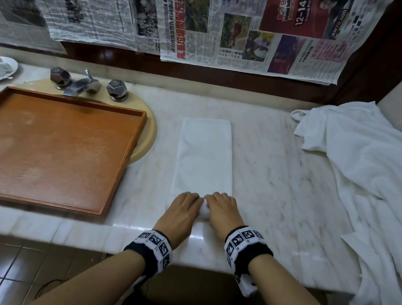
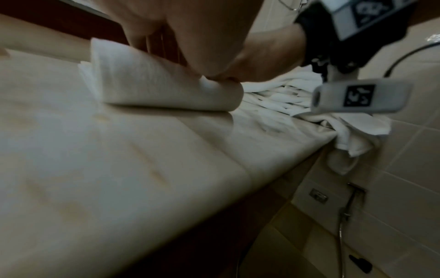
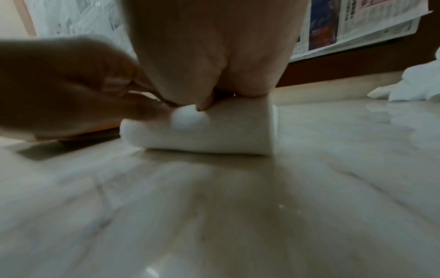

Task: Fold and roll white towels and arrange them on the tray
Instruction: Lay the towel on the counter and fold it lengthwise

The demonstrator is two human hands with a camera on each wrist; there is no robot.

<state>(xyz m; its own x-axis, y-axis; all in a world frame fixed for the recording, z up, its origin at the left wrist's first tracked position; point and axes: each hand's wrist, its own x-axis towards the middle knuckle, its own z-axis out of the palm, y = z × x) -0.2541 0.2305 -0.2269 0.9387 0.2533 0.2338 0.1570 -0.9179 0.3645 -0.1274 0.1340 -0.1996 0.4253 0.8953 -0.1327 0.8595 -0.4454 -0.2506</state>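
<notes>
— Looking at the near end of the folded towel [image 1: 206, 153], what are the hands doing?

— Both sit on the rolled part. The left hand [image 1: 183, 209] and the right hand [image 1: 224, 214] lie side by side, fingers [image 3: 204, 101] curled over the roll and gripping it (the right wrist view shows a thumb tip pressing into the cloth).

— And the rest of the towel?

— Flat on the marble worktop [image 1: 283, 180], a long strip running away from the person, just right of the wooden tray [image 1: 122, 165].

— Anything else?

— A loose pile of white towels [image 1: 366, 168] at the worktop's right end, well apart from the tray.
</notes>
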